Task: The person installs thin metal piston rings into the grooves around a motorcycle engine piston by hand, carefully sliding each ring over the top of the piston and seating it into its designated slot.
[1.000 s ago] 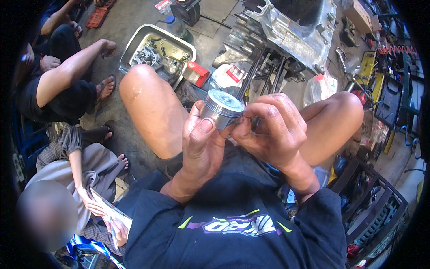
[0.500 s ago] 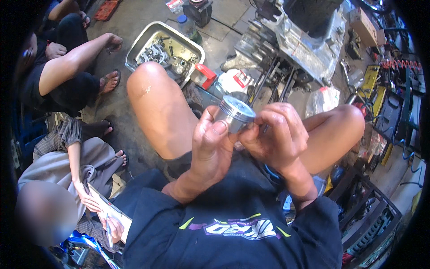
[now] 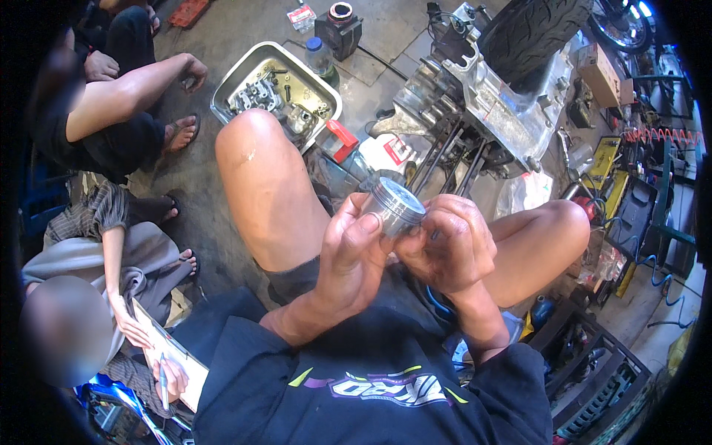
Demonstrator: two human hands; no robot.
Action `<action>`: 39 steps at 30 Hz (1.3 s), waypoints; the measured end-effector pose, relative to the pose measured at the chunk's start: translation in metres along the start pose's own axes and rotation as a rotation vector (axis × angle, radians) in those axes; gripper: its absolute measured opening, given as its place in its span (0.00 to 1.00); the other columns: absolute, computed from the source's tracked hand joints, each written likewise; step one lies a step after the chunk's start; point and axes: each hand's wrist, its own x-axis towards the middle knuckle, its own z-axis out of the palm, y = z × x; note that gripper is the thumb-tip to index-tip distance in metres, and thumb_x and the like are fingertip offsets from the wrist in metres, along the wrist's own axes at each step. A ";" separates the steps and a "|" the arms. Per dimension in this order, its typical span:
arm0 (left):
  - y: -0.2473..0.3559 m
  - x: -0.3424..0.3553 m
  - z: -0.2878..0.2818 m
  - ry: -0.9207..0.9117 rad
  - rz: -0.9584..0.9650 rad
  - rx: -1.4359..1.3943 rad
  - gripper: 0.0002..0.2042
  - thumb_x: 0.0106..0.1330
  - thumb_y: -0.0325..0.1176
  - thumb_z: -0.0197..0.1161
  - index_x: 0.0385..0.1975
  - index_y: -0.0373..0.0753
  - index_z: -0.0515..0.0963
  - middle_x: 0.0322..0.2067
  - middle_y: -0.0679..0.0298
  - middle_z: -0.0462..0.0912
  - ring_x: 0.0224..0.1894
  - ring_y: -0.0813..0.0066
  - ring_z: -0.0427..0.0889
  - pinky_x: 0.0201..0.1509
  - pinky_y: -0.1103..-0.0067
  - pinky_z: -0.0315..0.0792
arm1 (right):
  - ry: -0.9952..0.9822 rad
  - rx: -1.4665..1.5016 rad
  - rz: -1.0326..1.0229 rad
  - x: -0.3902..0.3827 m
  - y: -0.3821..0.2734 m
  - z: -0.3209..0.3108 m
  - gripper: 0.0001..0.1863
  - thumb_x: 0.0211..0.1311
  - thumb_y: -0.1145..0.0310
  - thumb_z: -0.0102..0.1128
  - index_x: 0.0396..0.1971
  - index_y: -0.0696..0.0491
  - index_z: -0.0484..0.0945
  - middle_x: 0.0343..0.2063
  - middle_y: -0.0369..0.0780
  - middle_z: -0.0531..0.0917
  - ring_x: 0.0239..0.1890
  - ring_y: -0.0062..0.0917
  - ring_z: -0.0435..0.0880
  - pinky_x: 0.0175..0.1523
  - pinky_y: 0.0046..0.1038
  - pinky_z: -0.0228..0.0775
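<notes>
A shiny metal piston (image 3: 395,205) is held up between my knees, its flat crown tilted to the upper right. My left hand (image 3: 354,256) wraps its lower side with the thumb on the skirt. My right hand (image 3: 447,242) closes on its right side, fingers curled under the crown. I sit low on the concrete floor in a dark shirt.
A metal tray (image 3: 231,83) of small engine parts lies beyond my left knee. An engine case with studs (image 3: 475,104) and a tyre (image 3: 530,30) stand ahead. Two other people sit at the left, one with a clipboard (image 3: 172,357). Tool shelves (image 3: 593,371) fill the right.
The piston and both hands stay together in front of me. The view has shifted slightly, so the tray and engine sit lower in the picture.
</notes>
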 end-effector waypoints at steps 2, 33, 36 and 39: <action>0.001 0.000 0.000 -0.002 -0.012 -0.001 0.25 0.68 0.39 0.63 0.56 0.31 0.62 0.51 0.53 0.77 0.54 0.66 0.80 0.64 0.67 0.74 | 0.001 0.007 0.002 -0.001 0.000 0.000 0.09 0.56 0.72 0.67 0.31 0.58 0.76 0.27 0.44 0.81 0.29 0.36 0.84 0.35 0.33 0.81; 0.000 -0.001 0.003 0.017 0.070 -0.246 0.27 0.72 0.48 0.58 0.60 0.34 0.65 0.52 0.51 0.77 0.55 0.58 0.79 0.61 0.67 0.78 | 0.145 0.186 0.125 0.002 0.001 0.004 0.13 0.40 0.80 0.72 0.30 0.53 0.83 0.31 0.39 0.83 0.32 0.32 0.84 0.39 0.31 0.77; 0.001 -0.001 0.004 0.022 0.043 -0.250 0.26 0.72 0.47 0.58 0.60 0.34 0.66 0.53 0.51 0.77 0.55 0.59 0.78 0.61 0.66 0.76 | 0.145 0.189 0.202 0.003 -0.002 0.001 0.14 0.39 0.80 0.72 0.30 0.54 0.83 0.31 0.39 0.83 0.32 0.32 0.84 0.39 0.31 0.77; 0.000 0.001 0.007 -0.047 -0.006 -0.305 0.27 0.72 0.50 0.57 0.59 0.33 0.68 0.53 0.52 0.78 0.55 0.61 0.79 0.65 0.68 0.73 | 0.135 0.188 0.199 0.001 0.002 -0.001 0.14 0.39 0.80 0.72 0.30 0.54 0.82 0.31 0.39 0.83 0.32 0.31 0.84 0.40 0.31 0.77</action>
